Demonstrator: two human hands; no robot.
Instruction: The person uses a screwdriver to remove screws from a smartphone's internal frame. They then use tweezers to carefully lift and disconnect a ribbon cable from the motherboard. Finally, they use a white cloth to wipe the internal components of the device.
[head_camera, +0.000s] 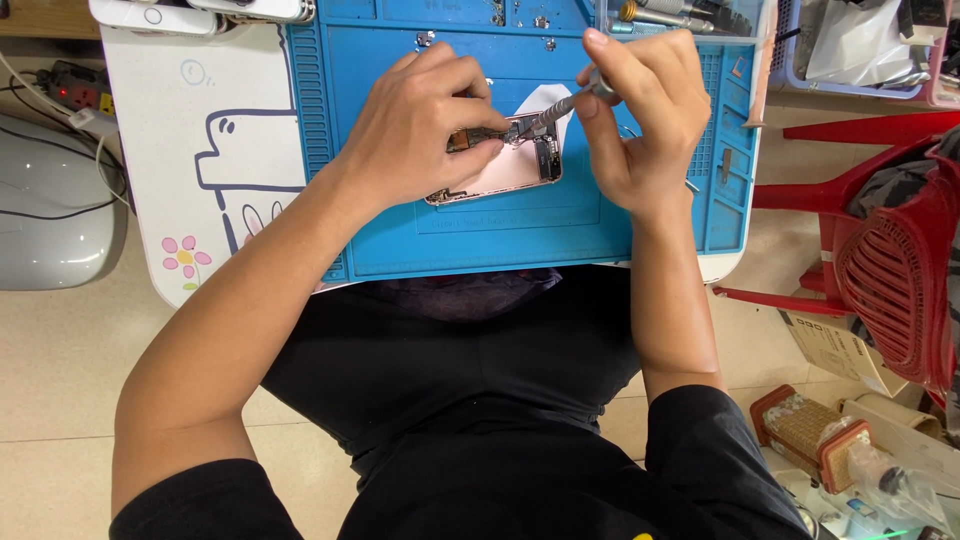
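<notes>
The opened pink, flat metal phone housing lies at the centre of the blue silicone repair mat. Left hand pins its upper edge; right hand pinches a slim metal screwdriver, tip inside. Light, rigid, probably fragile internally: grip by the frame edges.

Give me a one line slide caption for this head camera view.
Left hand steadies an opened phone on a blue work mat while the right hand applies a screwdriver to it.
</notes>
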